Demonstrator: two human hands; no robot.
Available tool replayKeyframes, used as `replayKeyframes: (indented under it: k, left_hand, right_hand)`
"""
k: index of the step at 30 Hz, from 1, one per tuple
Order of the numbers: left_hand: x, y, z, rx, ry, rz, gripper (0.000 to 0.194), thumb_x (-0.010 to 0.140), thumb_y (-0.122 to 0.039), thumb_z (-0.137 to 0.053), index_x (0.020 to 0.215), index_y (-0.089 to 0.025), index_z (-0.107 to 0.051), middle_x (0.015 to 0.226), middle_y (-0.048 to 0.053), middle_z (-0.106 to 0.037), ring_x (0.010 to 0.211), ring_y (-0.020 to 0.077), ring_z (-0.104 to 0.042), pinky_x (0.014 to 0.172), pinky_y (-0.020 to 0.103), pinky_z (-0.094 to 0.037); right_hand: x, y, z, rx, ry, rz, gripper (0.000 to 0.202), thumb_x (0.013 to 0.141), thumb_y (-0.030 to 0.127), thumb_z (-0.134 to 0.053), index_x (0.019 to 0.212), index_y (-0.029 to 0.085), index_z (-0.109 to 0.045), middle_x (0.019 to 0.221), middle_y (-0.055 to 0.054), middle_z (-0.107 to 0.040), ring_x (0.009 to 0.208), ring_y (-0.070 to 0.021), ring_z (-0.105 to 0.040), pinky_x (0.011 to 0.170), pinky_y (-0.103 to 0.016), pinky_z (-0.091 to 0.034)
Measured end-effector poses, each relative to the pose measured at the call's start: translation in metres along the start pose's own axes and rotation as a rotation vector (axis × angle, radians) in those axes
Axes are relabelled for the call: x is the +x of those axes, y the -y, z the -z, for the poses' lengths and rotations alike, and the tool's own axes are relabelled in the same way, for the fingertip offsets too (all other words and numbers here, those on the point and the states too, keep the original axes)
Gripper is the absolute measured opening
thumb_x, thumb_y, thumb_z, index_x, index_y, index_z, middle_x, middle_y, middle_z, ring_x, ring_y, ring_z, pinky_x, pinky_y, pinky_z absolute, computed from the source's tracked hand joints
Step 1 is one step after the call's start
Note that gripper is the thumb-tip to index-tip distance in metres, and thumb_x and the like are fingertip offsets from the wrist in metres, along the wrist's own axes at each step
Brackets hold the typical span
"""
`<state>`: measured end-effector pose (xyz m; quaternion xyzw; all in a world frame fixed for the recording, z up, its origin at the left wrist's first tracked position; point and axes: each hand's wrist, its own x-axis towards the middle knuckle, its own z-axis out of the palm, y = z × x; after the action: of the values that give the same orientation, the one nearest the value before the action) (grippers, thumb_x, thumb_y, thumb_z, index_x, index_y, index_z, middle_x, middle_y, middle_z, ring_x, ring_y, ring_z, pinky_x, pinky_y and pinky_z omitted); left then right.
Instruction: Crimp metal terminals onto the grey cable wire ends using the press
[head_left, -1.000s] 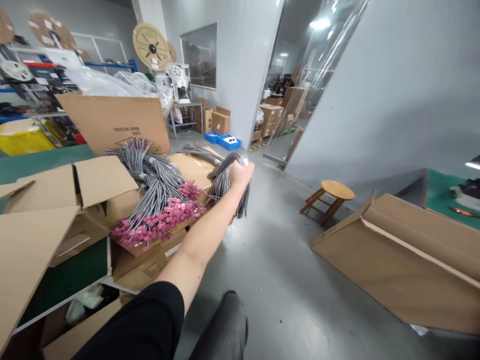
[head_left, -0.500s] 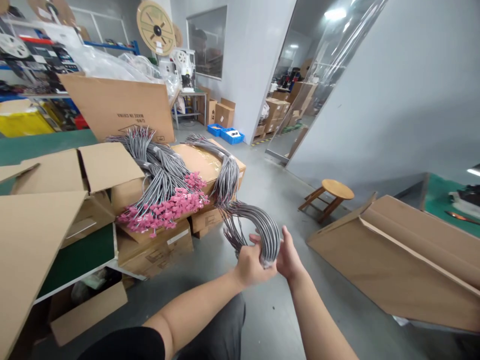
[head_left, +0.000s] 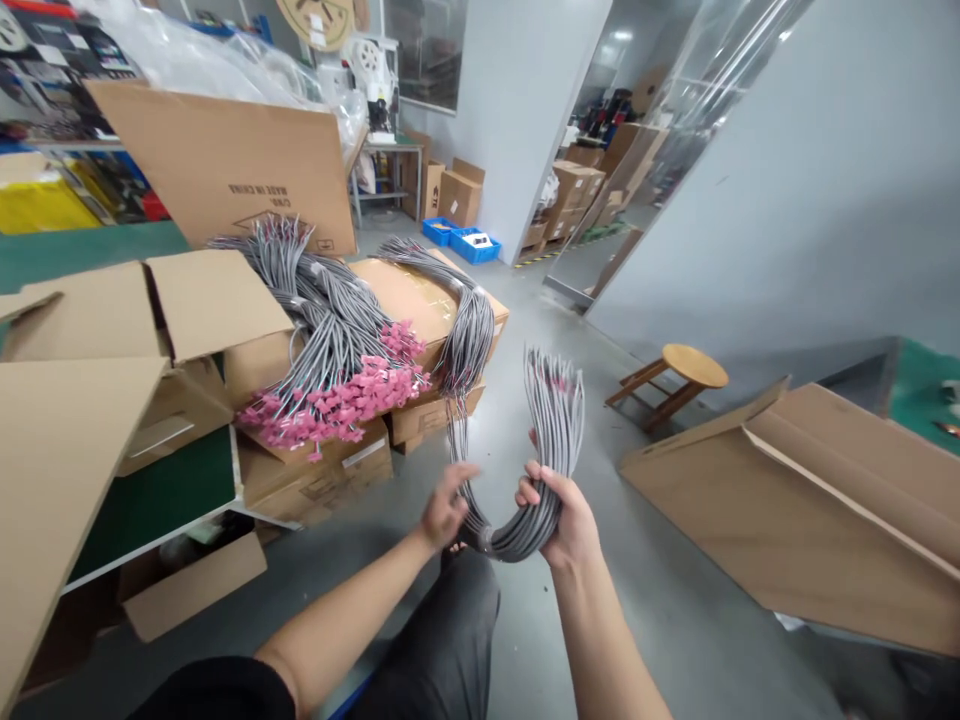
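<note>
Gray wire bundle [head_left: 559, 430], one, in right fingers [head_left: 529, 490]

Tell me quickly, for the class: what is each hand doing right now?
Left hand: partly open, beside the looped bundle; contact unclear.
Right hand: closed around the gray cable bundle.

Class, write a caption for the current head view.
A bare right hand grips a curved grey cable bundle, left hand alongside.

Single head-worn camera, above and on near side of round wooden stool [head_left: 695, 367], facing forward and steeply down. Left hand [head_left: 444, 508] and right hand [head_left: 571, 515] close to lens, nearer than stool; doorway [head_left: 581, 185] farther off, beyond stool.
</note>
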<state>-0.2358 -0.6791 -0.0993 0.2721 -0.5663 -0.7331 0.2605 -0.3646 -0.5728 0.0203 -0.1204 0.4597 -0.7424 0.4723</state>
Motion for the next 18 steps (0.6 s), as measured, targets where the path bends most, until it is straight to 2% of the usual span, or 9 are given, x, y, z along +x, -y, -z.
replayKeyframes:
  k: [2,6,9,11,14,16,18]
  left_hand:
    - [0.033,-0.004,0.008,-0.12,-0.144,0.104,0.036,0.095,-0.047,-0.061,0.121,-0.023,-0.065,0.132,0.011,-0.063,0.114,0.0242,-0.062,0.098,0.045,-0.052]
    - [0.116,-0.016,0.006,-0.364,-0.215,0.314,0.03,0.098,-0.038,-0.059,0.122,-0.021,-0.063,0.125,0.01,-0.064,0.104,0.0211,-0.065,0.088,0.04,-0.058]
    - [0.154,-0.024,-0.006,-0.525,-0.253,0.336,0.036,0.097,-0.038,-0.062,0.125,-0.016,-0.061,0.121,0.01,-0.065,0.101,0.0217,-0.066,0.085,0.042,-0.059]
    - [0.159,-0.023,-0.014,-0.607,-0.285,0.326,0.037,0.097,-0.038,-0.062,0.127,-0.016,-0.06,0.123,0.01,-0.064,0.102,0.0223,-0.066,0.086,0.043,-0.059]
    - [0.149,-0.011,-0.022,-0.683,-0.324,0.346,0.037,0.097,-0.037,-0.062,0.128,-0.016,-0.06,0.125,0.011,-0.063,0.105,0.0231,-0.066,0.088,0.044,-0.058]
    - [0.141,0.0,-0.023,-0.71,-0.349,0.36,0.037,0.097,-0.036,-0.063,0.128,-0.016,-0.059,0.126,0.011,-0.063,0.105,0.0233,-0.065,0.088,0.044,-0.058]
    - [0.138,0.006,-0.02,-0.727,-0.369,0.353,0.037,0.097,-0.036,-0.063,0.128,-0.016,-0.059,0.126,0.011,-0.063,0.105,0.0232,-0.066,0.088,0.044,-0.058]
  right_hand:
    - [-0.013,0.008,-0.013,-0.011,0.035,0.059,0.05,0.076,0.03,-0.07,0.125,0.031,-0.061,0.074,0.008,-0.048,0.049,-0.0076,-0.041,0.053,-0.023,-0.047]
    - [-0.036,0.031,-0.029,-0.048,0.059,0.088,0.049,0.077,0.03,-0.064,0.126,0.033,-0.061,0.07,0.007,-0.042,0.045,-0.0084,-0.035,0.049,-0.025,-0.041]
    - [-0.049,0.053,-0.033,-0.102,0.033,0.114,0.046,0.075,0.029,-0.066,0.12,0.032,-0.062,0.068,0.007,-0.042,0.043,-0.0087,-0.033,0.046,-0.026,-0.039]
    - [-0.055,0.067,-0.032,-0.129,0.013,0.134,0.041,0.073,0.028,-0.068,0.114,0.031,-0.064,0.067,0.006,-0.042,0.042,-0.0088,-0.033,0.044,-0.026,-0.039]
    - [-0.06,0.083,-0.027,-0.13,-0.032,0.176,0.023,0.071,0.027,-0.071,0.093,0.028,-0.065,0.066,0.005,-0.042,0.042,-0.0087,-0.034,0.044,-0.026,-0.04]
    - [-0.06,0.088,-0.023,-0.146,-0.061,0.178,0.012,0.07,0.027,-0.071,0.078,0.025,-0.062,0.064,0.005,-0.042,0.043,-0.0092,-0.035,0.044,-0.026,-0.041]
    - [-0.06,0.091,-0.019,-0.161,-0.081,0.177,0.012,0.07,0.028,-0.071,0.071,0.024,-0.06,0.063,0.004,-0.042,0.044,-0.0094,-0.036,0.044,-0.026,-0.041]
